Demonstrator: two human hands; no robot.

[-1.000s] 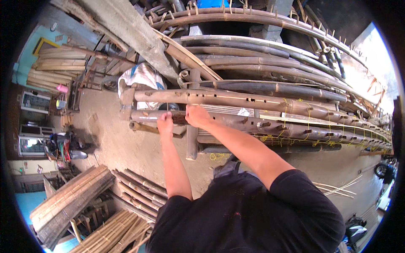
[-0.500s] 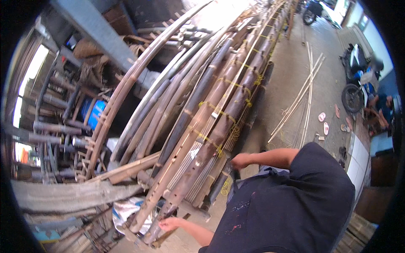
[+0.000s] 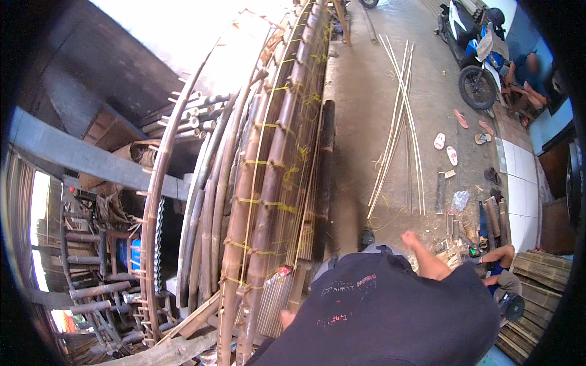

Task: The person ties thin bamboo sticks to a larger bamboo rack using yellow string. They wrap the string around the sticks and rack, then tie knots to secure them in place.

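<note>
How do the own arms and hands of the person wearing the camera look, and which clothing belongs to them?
The right hand and right forearm are bare. The left hand also looks bare, though it is mostly hidden. The person wears a black shirt with small, speckled red and whitish marks on it.

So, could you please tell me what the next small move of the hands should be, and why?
I'd probably bring the right hand to the dark bamboo pole with yellow cord ties: that hand is out over the floor and no object shows in it, while the left hand, partly hidden by the shirt, is close to the thin slats beside the pole.
</note>
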